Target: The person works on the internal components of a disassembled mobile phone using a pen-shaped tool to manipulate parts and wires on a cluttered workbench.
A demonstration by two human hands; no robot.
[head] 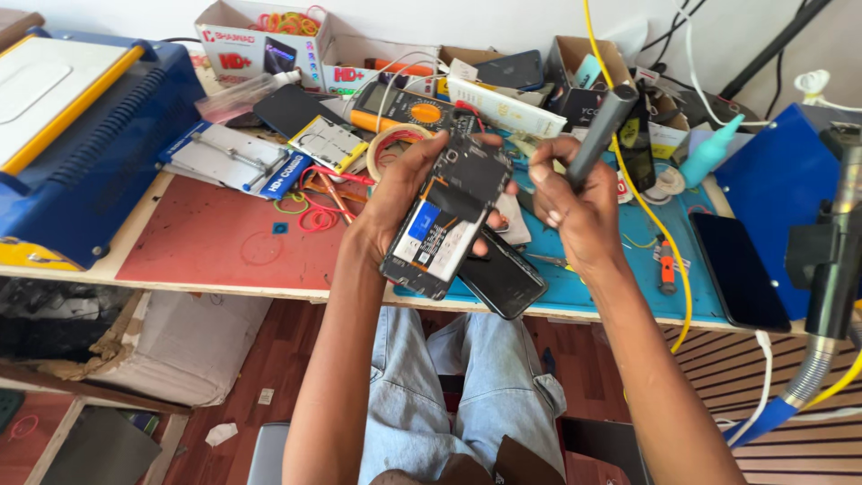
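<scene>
My left hand [397, 199] holds an opened smartphone [446, 216] with its back cover off, so the battery and dark circuit board show. It is tilted above the front edge of the workbench. My right hand [571, 199] grips a dark grey cylindrical tool [600, 135] like a pen, its lower end pointing at the phone's upper part. Under the phone, a black phone part [505, 277] lies on the blue work mat [611, 287].
A blue machine [81, 135] fills the left of the bench beside a red mat [215, 238]. Cardboard boxes, an orange multimeter [409, 110], tape roll [392, 144] and rubber bands crowd the back. A black phone [738, 269], yellow cable [664, 235] and hose stand [831, 269] are on the right.
</scene>
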